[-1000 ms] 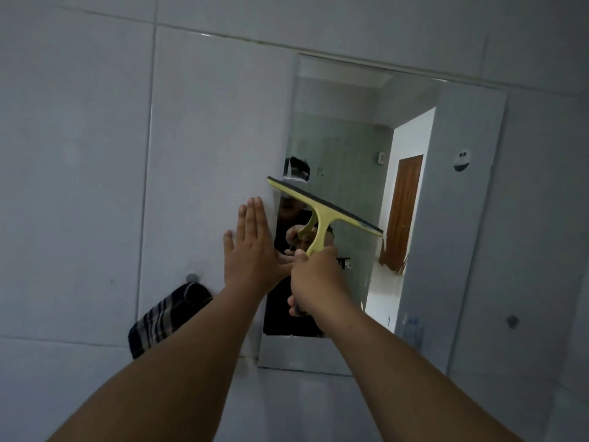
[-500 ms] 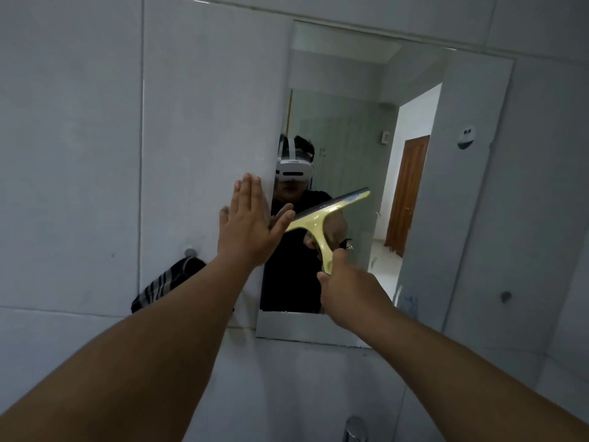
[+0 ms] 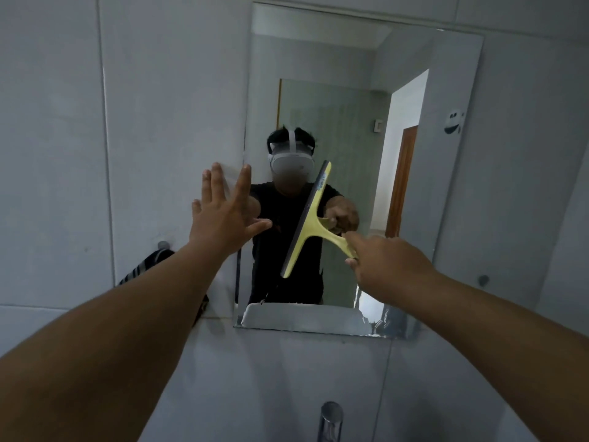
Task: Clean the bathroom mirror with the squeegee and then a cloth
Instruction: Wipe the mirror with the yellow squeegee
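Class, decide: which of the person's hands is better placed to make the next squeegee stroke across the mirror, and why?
Right. The right hand already grips the squeegee against the mirror; the left hand is spread open, empty, at the mirror's left edge.

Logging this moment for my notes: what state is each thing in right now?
Squeegee: held, blade near vertical at the mirror.
Right hand: grip closed on the handle.
Left hand: open, fingers spread, at the mirror's left edge.
Mirror: on the wall.
Striped cloth: hanging on a hook, untouched.

Squeegee against mirror
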